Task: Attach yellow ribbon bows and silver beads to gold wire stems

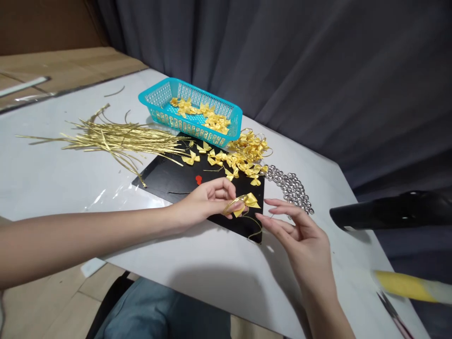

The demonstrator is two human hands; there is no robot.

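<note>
Bow [252,200]: yellow, pinched in left hand [217,200], above black board [158,175].
Right hand [305,238]: beside bow, fingers narrowly parted; cannot tell if gripping anything.
Black tube [384,212]: pale label [348,228], too small to read.

The black board [162,176] is partly hidden by the basket [196,129], the bows on it and the left hand [215,200], whose fingers cover part of the held bow [251,201]. Whatever lies between the right hand's [305,235] fingertips is too fine to make out. Near the counter's [197,249] right edge, the black tube [374,213] and blurred yellow tube [406,286] run out of view; the scissors [392,310] are cut off below.
</note>
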